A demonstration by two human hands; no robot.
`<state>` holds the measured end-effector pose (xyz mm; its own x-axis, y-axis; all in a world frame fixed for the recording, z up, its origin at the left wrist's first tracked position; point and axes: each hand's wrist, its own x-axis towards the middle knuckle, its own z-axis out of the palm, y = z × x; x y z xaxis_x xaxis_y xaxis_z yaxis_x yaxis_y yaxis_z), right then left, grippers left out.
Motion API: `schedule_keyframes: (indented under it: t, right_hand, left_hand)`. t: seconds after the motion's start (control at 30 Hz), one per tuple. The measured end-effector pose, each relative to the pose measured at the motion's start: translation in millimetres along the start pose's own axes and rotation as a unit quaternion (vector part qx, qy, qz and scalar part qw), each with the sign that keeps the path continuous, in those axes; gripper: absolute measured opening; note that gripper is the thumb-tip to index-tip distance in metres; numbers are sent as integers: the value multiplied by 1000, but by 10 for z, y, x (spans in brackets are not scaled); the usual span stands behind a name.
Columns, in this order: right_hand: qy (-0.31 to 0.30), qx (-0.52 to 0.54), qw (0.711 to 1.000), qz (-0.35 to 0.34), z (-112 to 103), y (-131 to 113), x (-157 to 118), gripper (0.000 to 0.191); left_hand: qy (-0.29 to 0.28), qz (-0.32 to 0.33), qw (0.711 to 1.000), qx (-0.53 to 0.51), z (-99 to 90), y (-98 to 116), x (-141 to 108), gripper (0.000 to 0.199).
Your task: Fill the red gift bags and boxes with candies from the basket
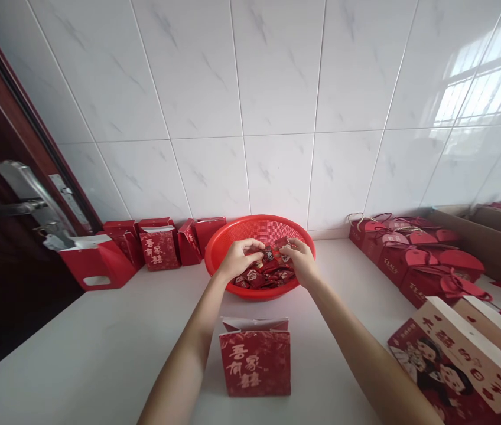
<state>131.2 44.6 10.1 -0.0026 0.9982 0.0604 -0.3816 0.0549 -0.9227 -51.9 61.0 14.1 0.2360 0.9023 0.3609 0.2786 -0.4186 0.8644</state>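
While reaching across the worktop [113,342] from six o'clock, extends both forearms to a red mesh basket [262,225], taken here as the clock centre. With the right hand [300,261], at three o'clock inside the rim, pinches a small red packet [282,242] between thumb and fingers, clamped above the pile. With the left hand [242,258], at nine o'clock inside the rim, points thumb and index finger, tips slightly apart, toward a dark packet [269,252]; not possible to determine whether gripped. Below, in the basket: a loose pile of wrapped packets [254,277], mainly red with pale printing.

At six o'clock, between the forearms: an upright red box [254,363], top unsealed, pale characters on the front face. At nine o'clock, near the wall: a row of red boxes [160,249], with a red box with an oval cut-out [93,283] at the outer end. Near half past nine, well apart: a metal door handle [24,206].

At three o'clock: handled red gift boxes [392,260], grouped closely, with a brown cardboard box [490,227] farther out. At four o'clock: a printed box [445,366] with cartoon figures. At twelve o'clock, behind the basket: a tiled wall [277,88], pale with grey veining.
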Motion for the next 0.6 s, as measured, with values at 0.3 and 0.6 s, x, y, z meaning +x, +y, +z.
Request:
schedule_keyframes:
  t: [0.3,0.6]
  right_hand:
    - [-19,-19,1000,-15,7,44,-5,22]
    - [-71,3,997,19,-4,27,-10,28]
  left_hand:
    - [21,11,1000,-6,-12,12,-11,36]
    - [16,23,999,-19,1,-9,1,34]
